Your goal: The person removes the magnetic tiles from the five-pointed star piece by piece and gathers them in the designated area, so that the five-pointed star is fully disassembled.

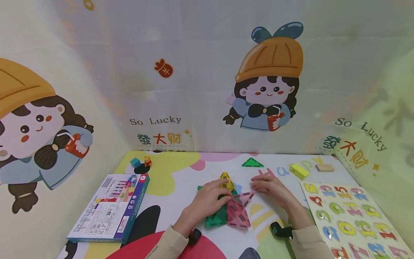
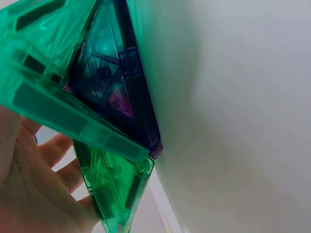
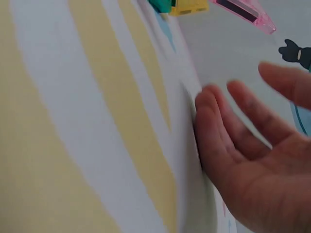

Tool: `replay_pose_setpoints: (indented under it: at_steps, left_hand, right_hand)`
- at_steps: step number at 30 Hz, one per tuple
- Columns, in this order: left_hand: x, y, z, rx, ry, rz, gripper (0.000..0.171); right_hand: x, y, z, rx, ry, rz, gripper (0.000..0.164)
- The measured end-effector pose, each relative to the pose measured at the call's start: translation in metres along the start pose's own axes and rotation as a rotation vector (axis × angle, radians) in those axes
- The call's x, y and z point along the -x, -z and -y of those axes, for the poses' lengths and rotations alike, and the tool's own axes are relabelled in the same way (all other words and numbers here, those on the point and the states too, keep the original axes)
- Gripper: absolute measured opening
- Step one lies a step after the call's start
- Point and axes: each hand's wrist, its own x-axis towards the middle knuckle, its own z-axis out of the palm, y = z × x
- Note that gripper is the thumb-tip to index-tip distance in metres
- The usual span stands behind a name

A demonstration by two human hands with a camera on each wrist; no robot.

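Translucent magnetic tiles stand joined in a small structure at the table's middle, in green [image 1: 216, 218], pink [image 1: 237, 215] and yellow [image 1: 229, 182]. My left hand [image 1: 207, 199] reaches over its left side and holds it, fingers bent across the upper tiles. Behind a green tile [image 2: 114, 179], the fingers show spread in the left wrist view, beside a dark bluish tile [image 2: 124, 92]. A pink triangular tile [image 1: 246, 198] juts out to the right from the structure. Just beyond its tip is my right hand [image 1: 273, 189], fingers loosely bent and holding nothing.
A green triangle tile [image 1: 252, 163] lies farther back. At the right are a yellow block [image 1: 299, 171], a wooden block [image 1: 325, 168] and a number puzzle board [image 1: 352, 216]. To the left lie a boxed set [image 1: 108, 208], a blue cube [image 1: 135, 162] and a small figurine [image 1: 147, 161].
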Motion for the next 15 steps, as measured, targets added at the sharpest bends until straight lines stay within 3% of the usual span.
replay_pose_setpoints:
  at_steps: [15]
  left_hand:
    - [0.0018, -0.0004, -0.0005, -0.004, -0.004, -0.028, 0.018]
  right_hand:
    - [0.0050, -0.0048, -0.0010, 0.097, 0.045, 0.294, 0.039]
